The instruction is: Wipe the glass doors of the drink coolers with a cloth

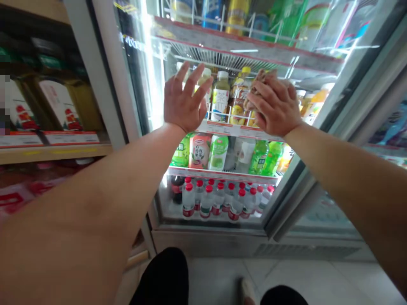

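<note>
Both my arms reach into an open drinks fridge. My left hand (184, 99) is raised with fingers spread, holding nothing, just in front of the pale tea bottles (220, 96) on the middle shelf (222, 128). My right hand (275, 106) is closed on a brownish bottle (259, 80) at the same shelf; its fingers cover most of the bottle. Yellow-capped bottles (240, 95) stand between my two hands.
The fridge's glass door (333, 140) stands open to the right. Green bottles (263, 156) fill the shelf below, red-capped water bottles (219, 201) the bottom. A wooden shelf unit (54, 150) with boxed goods stands on the left. My knees and tiled floor (318, 279) show below.
</note>
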Tool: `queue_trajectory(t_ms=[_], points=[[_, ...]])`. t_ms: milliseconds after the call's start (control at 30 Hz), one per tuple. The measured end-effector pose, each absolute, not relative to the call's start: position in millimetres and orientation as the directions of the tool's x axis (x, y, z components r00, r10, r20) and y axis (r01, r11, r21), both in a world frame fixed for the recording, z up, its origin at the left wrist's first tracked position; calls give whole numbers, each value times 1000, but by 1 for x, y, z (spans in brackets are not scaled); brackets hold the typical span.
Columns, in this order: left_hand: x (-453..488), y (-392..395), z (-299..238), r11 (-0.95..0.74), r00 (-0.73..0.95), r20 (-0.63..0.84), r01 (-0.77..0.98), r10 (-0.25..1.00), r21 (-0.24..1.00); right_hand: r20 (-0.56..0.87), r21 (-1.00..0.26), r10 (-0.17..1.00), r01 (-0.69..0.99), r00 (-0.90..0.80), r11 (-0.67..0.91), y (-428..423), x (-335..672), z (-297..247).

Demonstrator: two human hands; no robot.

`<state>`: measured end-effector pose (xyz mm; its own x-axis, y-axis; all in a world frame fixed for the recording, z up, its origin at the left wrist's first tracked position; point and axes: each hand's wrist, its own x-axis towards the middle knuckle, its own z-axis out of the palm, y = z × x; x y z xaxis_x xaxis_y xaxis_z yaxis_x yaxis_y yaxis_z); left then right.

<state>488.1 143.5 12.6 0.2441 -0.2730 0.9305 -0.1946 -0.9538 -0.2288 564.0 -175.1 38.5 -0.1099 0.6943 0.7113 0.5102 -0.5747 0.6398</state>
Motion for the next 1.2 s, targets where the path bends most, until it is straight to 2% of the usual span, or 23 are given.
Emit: queue_trajectory(t_ms=[100,300,467,533,700,733,900,967,1100,1200], points=[[491,147,13,-950,241,931,-215,-275,-225,710,599,703,549,-28,-583,-175,561,40],[486,144,15,-965,294,930,-210,-218,-160,839,468,543,506,2,-725,-175,558,40],[475,137,13,-963,243,932,-46,-268,-265,708,600,705,567,-46,-565,-176,564,40],[473,135,13,-958,227,932,-20,-284,-287,704,598,708,583,-55,-550,-176,564,40],[471,133,14,-962,234,934,-25,-269,-271,851,447,524,568,-31,-691,-177,560,39],[471,133,15,-965,236,936,-31,-260,-260,854,439,519,571,-26,-693,-178,560,39],[471,132,15,-972,231,944,-61,-237,-229,693,567,720,637,-27,-522,-177,565,40],[473,134,14,-967,215,942,-51,-256,-251,706,545,708,643,-6,-538,-176,566,40],[474,135,14,-967,198,947,-62,-255,-247,828,413,558,623,47,-665,-176,562,41],[474,135,14,-969,211,946,-55,-246,-239,769,495,639,617,18,-612,-178,560,40]])
